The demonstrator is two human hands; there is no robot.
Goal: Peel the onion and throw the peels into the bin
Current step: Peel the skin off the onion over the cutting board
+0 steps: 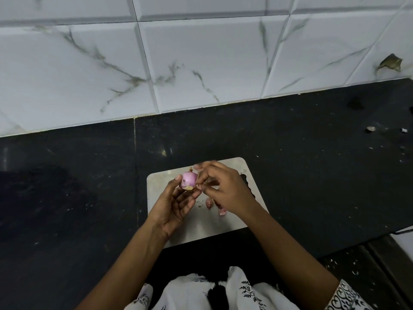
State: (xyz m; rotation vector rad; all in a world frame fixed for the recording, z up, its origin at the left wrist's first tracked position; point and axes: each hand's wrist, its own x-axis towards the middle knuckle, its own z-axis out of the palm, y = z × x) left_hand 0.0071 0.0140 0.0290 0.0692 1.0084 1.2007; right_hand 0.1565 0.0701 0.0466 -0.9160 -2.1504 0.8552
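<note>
While both hands work above the pale cutting board [252,175], the small purple onion [189,180] is held over the board's far-left part, lifted off its surface. The left hand [176,204] grips it, palm turned up: the thumb presses the onion's left flank and the curled fingertips cup it from below. The right hand [225,186] meets the onion from the other side, over the board's middle. Its fingers are bent, and the thumb and forefinger pinch a brown flake of dry skin [198,186] at the onion's right edge (motion blur smears the upper fingers, so the exact hold is hard to read).

Pink peel pieces [209,202] lie on the board near its middle, just below the right wrist. The board rests on a dark counter [312,186]. A few pale scraps [371,129] lie on the counter well to the right of the board, and a white veined tile wall [201,63] rises beyond the board's far edge.
</note>
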